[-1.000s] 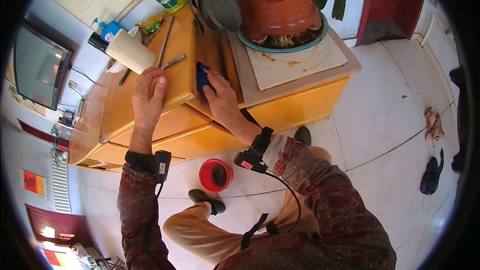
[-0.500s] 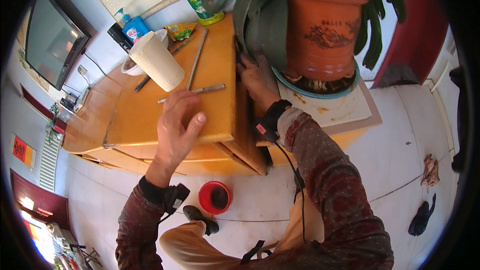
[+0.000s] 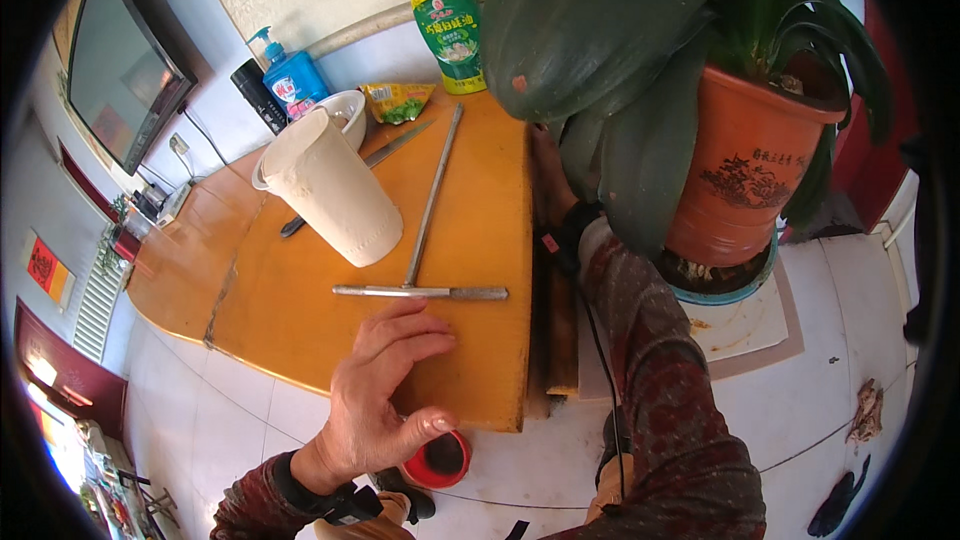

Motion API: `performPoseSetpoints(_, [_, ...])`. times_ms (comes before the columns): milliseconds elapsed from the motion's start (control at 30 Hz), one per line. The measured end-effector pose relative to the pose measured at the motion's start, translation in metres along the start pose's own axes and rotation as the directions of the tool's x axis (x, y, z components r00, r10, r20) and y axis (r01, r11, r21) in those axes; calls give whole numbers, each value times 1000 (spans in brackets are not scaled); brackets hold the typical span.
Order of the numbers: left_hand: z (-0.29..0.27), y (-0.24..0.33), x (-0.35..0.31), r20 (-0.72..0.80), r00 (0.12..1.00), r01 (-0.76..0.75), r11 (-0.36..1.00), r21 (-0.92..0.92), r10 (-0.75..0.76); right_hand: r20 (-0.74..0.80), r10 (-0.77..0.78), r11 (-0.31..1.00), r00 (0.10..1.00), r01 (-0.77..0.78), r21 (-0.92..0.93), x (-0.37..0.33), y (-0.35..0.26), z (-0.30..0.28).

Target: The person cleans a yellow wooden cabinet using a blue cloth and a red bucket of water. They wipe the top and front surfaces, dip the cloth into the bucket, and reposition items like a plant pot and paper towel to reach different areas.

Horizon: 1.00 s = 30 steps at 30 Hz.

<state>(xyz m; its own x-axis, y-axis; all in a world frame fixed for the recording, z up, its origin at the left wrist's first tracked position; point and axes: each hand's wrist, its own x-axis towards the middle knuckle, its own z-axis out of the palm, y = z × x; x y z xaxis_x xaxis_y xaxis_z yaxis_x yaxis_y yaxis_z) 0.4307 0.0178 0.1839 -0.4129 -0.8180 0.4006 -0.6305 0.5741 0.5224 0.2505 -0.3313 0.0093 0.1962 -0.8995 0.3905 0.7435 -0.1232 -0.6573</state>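
My left hand (image 3: 388, 395) hovers at the front edge of the wooden table (image 3: 480, 360), fingers apart and holding nothing. Just beyond its fingertips lies a T-shaped metal rod (image 3: 430, 202), its crossbar towards me. A cream-coloured cylinder (image 3: 330, 195) stands to the left of the rod. My right hand (image 3: 548, 175) reaches along the table's right side, beside the broad dark leaves (image 3: 600, 30) of a potted plant. Its fingers are mostly hidden, so their grip does not show. The plant's terracotta-coloured pot (image 3: 745, 165) sits in a blue-rimmed saucer (image 3: 730, 290).
Behind the cylinder are a knife (image 3: 395, 145), a white bowl (image 3: 348, 115), a yellow packet (image 3: 397, 100), a blue pump bottle (image 3: 292, 78) and a green-and-yellow squeeze bottle (image 3: 450, 32). A red bucket (image 3: 440, 460) stands on the floor below the table edge.
The view has shifted forward over the table, so things look nearer. My right hand has reached farther along the table's side, its fingers now more hidden. My left hand stays open near the rod.
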Motion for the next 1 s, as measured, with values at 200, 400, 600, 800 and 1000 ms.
performPoseSetpoints(200, [0, 0, 2, 21, 1000, 16, 1000, 22, -16, -56, 88, 980, 994, -97, -176, -15, -42, 8])
performPoseSetpoints(400, [1, -2, 3, 7, 1000, 6, 1000, 22, -6, -163, 97, 939, 982, -144, -311, -40, -44, -5])
performPoseSetpoints(600, [1, 0, 4, 17, 1000, 17, 999, 36, -17, -209, 82, 910, 974, -159, -384, -42, -41, -4])
performPoseSetpoints(800, [-2, 2, 7, 26, 1000, -20, 995, 95, 17, -221, 41, 889, 974, -136, -437, -26, -33, -5])
performPoseSetpoints(1000, [1, 0, 6, 10, 999, -40, 995, 96, 39, -264, 33, 830, 964, -173, -530, -35, -35, -13])
